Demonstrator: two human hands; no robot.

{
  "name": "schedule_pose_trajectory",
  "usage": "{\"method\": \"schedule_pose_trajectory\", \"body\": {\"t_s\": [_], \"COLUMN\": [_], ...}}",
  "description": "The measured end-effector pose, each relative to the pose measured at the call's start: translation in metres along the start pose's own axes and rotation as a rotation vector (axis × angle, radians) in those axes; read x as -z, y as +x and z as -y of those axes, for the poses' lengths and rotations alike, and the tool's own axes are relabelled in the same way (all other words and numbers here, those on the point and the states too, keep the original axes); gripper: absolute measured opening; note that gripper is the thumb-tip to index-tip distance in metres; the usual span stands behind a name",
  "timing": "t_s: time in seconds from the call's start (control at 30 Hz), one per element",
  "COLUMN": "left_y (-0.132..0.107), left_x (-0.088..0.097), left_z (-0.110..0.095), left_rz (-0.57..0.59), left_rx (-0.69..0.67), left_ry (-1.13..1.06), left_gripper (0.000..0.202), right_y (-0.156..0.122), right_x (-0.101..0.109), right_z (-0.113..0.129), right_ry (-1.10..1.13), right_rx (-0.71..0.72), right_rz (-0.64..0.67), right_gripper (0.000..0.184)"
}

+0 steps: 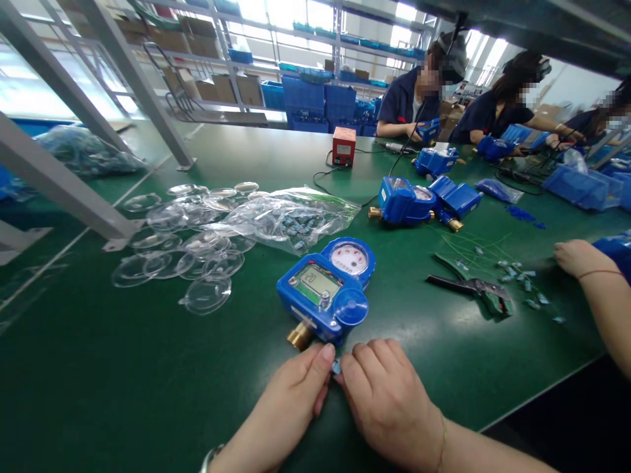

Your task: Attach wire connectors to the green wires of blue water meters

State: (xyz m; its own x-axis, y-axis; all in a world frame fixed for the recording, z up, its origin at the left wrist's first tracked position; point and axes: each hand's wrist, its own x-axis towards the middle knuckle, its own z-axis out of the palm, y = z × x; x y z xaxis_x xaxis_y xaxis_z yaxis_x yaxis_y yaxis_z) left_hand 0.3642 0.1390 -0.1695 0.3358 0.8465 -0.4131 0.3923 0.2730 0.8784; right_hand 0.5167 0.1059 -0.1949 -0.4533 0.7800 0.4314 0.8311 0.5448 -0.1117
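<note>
Just in front of a blue water meter (315,295), my left hand (293,394) and my right hand (387,394) meet. Between their fingertips is a small light-blue seal (336,366), mostly covered by the fingers. My left thumb and forefinger pinch it from the left, near the meter's lower edge. The fingers of my right hand are curled and close on it from the right. The meter lies with its display and round dial facing up, its small round blue lid shut and a brass fitting (300,336) sticking out toward me.
Clear plastic covers (207,292) and a bag of light-blue seals (300,223) lie left and behind. Crimping pliers (473,289) and loose wired seals (525,279) lie right. More blue meters (404,200) stand beyond. A co-worker's hand (586,259) rests at right.
</note>
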Motion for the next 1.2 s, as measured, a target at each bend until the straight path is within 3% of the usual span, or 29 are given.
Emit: {"method": "schedule_pose_trajectory", "body": {"t_s": [0.2,0.37,0.47,0.57,0.63,0.7,0.87,0.97,1.0,1.07,1.2], "left_y": [-0.001,0.001,0.002,0.001,0.0,-0.001,0.002,0.004,0.004,0.004,0.003], "left_x": [-0.001,-0.002,-0.004,-0.005,-0.005,-0.006,-0.01,-0.01,-0.009,-0.007,-0.004], "left_z": [0.002,0.006,0.009,0.01,0.009,0.009,0.008,0.009,0.009,0.009,0.007], "left_rz": [0.035,0.027,0.02,-0.027,-0.072,-0.113,-0.192,-0.221,-0.218,-0.176,-0.079], "left_rx": [0.095,0.0,-0.012,-0.033,-0.062,-0.086,-0.082,-0.064,-0.056,-0.045,0.01], "left_ry": [0.035,-0.102,-0.18,-0.106,-0.035,0.018,0.157,0.166,0.15,0.069,-0.169], "left_gripper": [0.054,0.043,0.04,0.039,0.037,0.036,0.035,0.035,0.036,0.039,0.04], "right_y": [0.004,0.002,0.001,0.003,0.008,0.015,0.031,0.034,0.032,0.027,0.011], "right_x": [-0.002,-0.008,-0.015,-0.018,-0.018,-0.016,-0.012,-0.011,-0.011,-0.009,-0.011], "right_z": [-0.001,-0.002,0.0,0.003,0.006,0.008,0.014,0.013,0.013,0.012,0.009], "right_ry": [-0.027,-0.018,0.017,0.1,0.251,0.551,1.616,1.873,1.858,1.642,0.658], "right_rx": [0.091,0.101,0.067,-0.026,-0.156,-0.389,-1.153,-1.308,-1.3,-1.141,-0.474], "right_rz": [-0.039,-0.03,-0.04,-0.067,-0.064,0.003,0.25,0.381,0.379,0.31,0.103], "right_gripper": [0.018,0.023,0.019,0.02,0.023,0.025,0.025,0.022,0.022,0.021,0.015]}}
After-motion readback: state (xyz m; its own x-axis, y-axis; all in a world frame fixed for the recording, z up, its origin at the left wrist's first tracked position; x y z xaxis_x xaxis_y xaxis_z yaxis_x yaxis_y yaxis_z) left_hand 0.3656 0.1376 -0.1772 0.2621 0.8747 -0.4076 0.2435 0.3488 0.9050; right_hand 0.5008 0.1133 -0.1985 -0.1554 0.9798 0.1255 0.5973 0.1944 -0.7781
